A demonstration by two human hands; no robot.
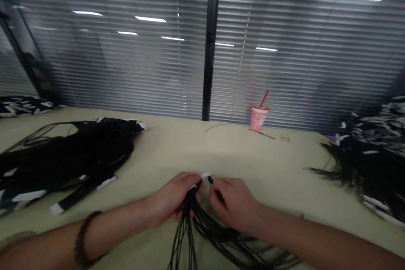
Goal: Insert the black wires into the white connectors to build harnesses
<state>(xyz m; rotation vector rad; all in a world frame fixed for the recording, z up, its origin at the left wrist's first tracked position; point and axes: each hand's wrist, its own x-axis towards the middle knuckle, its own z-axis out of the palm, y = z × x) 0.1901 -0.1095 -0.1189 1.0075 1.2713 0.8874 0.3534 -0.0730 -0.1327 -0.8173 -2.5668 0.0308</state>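
My left hand (180, 196) is closed around a bundle of thin black wires (189, 206), which hang down toward the near edge of the picture. At the top of the bundle a small white end piece (205, 175) sticks out between my two hands. My right hand (232, 202) is pinched, its fingertips on short black wire ends just below that white piece. More of the black wires curve away under my right wrist. How the fingertips meet the wire is partly hidden by the fingers.
On the left of the pale table (177, 147) lies a large heap of black wires (79, 147) with white ends. Another heap (373, 168) rises at the right. A pink cup (258, 118) with a red straw, a pen (262, 134) and rubber bands (284, 138) lie near the blinds.
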